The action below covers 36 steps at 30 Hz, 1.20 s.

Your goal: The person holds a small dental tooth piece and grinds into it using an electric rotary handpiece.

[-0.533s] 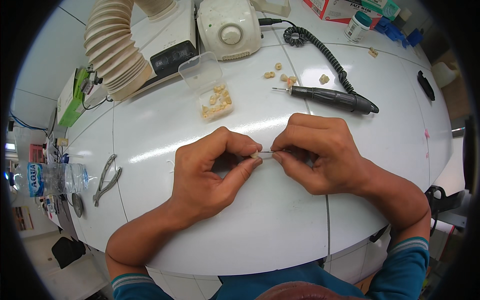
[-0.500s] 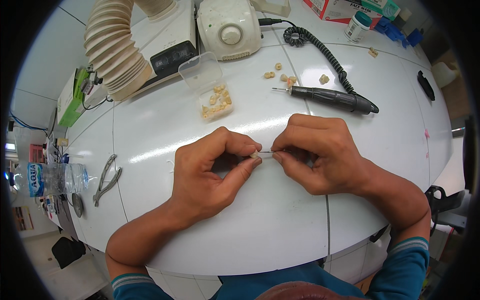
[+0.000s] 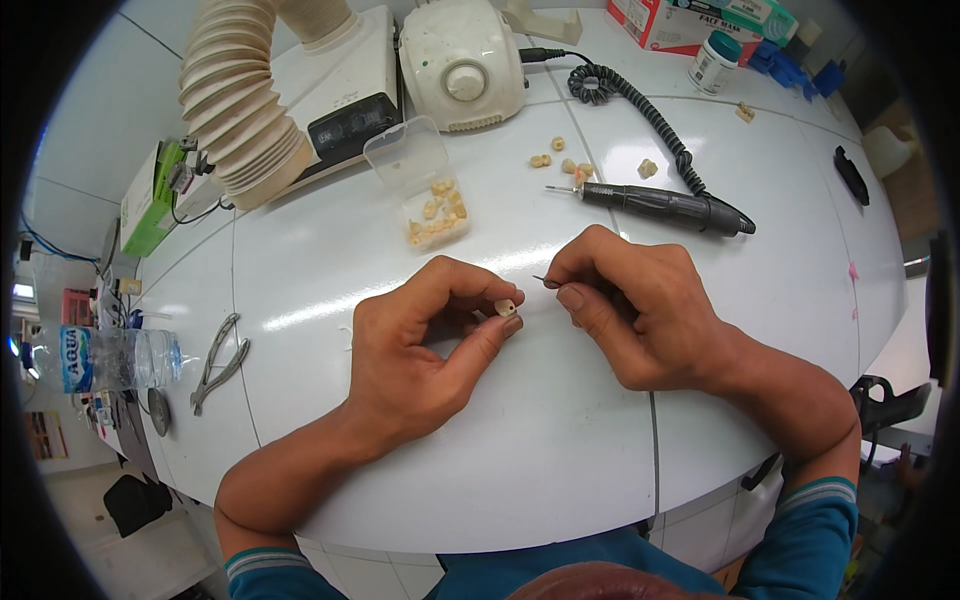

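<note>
Over the middle of the white table, my left hand [image 3: 412, 340] pinches a small cream-coloured tooth [image 3: 505, 308] between thumb and index finger. A dark hole shows in the tooth's surface. My right hand [image 3: 648, 310] is closed in a pinch on a thin metal needle-like tool [image 3: 540, 279], whose fine tip points left toward the tooth. A gap separates the tool from the tooth. The fingers cover the tool's other end. Beyond my hands stands a clear plastic box [image 3: 437, 239] with its lid up and several yellowish teeth [image 3: 440, 212] inside.
A black handpiece [image 3: 660, 205] with a coiled cord lies beyond my right hand, near several loose teeth [image 3: 568, 167]. Metal pliers [image 3: 217, 365] and a water bottle [image 3: 120, 357] lie at left. A ribbed hose [image 3: 238, 110] and white control unit [image 3: 462, 75] stand at the back.
My right hand has drawn the thin tool away from the tooth, slightly right and farther from me. The tooth now shows its hole. The view has shifted slightly.
</note>
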Each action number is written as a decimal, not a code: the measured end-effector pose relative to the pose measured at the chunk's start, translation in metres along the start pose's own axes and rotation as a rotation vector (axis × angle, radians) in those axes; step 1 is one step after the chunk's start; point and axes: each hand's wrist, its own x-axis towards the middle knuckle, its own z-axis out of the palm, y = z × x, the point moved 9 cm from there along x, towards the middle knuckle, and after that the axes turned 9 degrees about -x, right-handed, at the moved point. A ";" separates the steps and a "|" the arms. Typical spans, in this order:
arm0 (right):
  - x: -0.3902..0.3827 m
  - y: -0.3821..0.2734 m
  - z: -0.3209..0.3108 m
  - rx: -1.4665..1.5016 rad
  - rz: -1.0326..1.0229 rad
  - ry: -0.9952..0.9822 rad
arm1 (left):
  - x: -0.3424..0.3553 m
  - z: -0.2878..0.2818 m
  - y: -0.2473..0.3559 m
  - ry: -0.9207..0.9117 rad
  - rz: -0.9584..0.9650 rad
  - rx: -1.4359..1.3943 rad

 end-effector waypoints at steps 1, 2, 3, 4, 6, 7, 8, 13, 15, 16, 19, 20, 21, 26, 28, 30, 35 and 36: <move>0.000 0.002 0.001 0.023 0.027 -0.016 | 0.001 0.001 0.003 -0.012 0.035 0.010; -0.001 0.003 0.003 0.045 0.054 -0.032 | 0.001 0.002 0.006 -0.024 0.071 0.020; -0.001 0.003 0.003 0.044 0.052 -0.031 | 0.002 0.001 0.006 -0.023 0.073 0.021; -0.001 0.003 0.002 0.053 0.060 -0.030 | 0.001 0.001 0.006 -0.041 0.097 0.050; -0.001 0.003 0.002 0.060 0.066 -0.028 | 0.001 0.003 0.008 -0.058 0.125 0.079; -0.001 0.003 0.003 0.055 0.063 -0.026 | 0.000 0.003 0.004 -0.030 0.075 0.028; -0.001 0.003 0.003 0.050 0.060 -0.024 | 0.000 0.001 0.000 -0.002 0.024 -0.023; -0.002 0.000 0.006 0.017 0.035 -0.071 | -0.001 0.002 0.000 -0.002 -0.029 -0.040; -0.003 -0.001 0.008 0.002 0.008 -0.065 | -0.001 0.002 0.001 -0.002 -0.027 -0.052; -0.003 -0.002 0.007 0.003 -0.001 -0.055 | 0.000 0.003 0.003 -0.013 -0.023 -0.029; -0.002 -0.004 0.007 -0.004 -0.003 -0.069 | 0.000 0.003 0.006 -0.031 -0.014 0.010; -0.002 -0.003 0.008 -0.012 0.004 -0.092 | 0.000 0.003 0.007 -0.039 -0.008 0.025; -0.002 -0.003 0.008 -0.011 0.005 -0.093 | 0.000 0.003 0.006 -0.040 -0.009 0.024; -0.003 -0.002 0.011 -0.008 -0.036 -0.063 | 0.000 -0.001 -0.002 0.057 0.074 -0.085; -0.003 0.000 0.011 -0.011 -0.031 -0.066 | 0.000 -0.001 -0.003 0.061 0.068 -0.094; -0.003 0.000 0.011 -0.014 -0.029 -0.069 | 0.000 -0.001 -0.003 0.067 0.064 -0.101; -0.003 -0.001 0.010 0.002 -0.012 -0.074 | 0.000 0.001 0.001 -0.027 -0.016 0.010; -0.003 -0.002 0.010 0.003 -0.013 -0.074 | 0.000 0.001 0.001 -0.026 -0.015 0.011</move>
